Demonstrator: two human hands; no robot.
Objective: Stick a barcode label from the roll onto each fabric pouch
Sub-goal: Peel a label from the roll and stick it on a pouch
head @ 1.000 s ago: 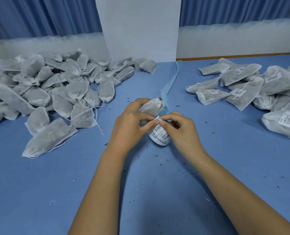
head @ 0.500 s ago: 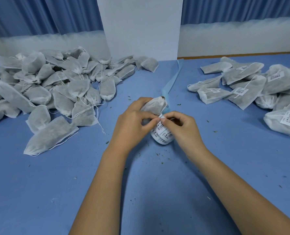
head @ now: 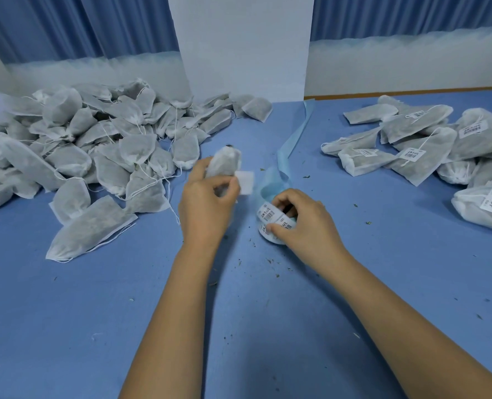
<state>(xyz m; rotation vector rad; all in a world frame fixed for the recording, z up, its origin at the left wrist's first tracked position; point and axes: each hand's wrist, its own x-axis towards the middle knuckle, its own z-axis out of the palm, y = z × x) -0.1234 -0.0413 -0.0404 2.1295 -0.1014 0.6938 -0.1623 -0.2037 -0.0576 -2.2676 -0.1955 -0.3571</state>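
Mid-frame, a grey pouch (head: 224, 165) and white label (head: 245, 182) are pinched by the left hand (head: 207, 203), the barcode roll (head: 269, 218) by the right hand (head: 305, 223).

The place reads as a small packing or labelling workshop. A broad blue tabletop (head: 95, 312) is given over to bulk work: a large heap of unlabelled fabric pouches (head: 95, 145) is piled at the left, and a second pile of pouches (head: 429, 151) bearing barcode stickers is laid at the right. A roll of barcode labels (head: 273, 220) is seen between them, with its blue backing strip (head: 293, 133) trailed toward the rear. Dried plant crumbs (head: 270, 260) are scattered about. Blue curtains (head: 95, 24) and a white panel (head: 244, 44) are set behind.
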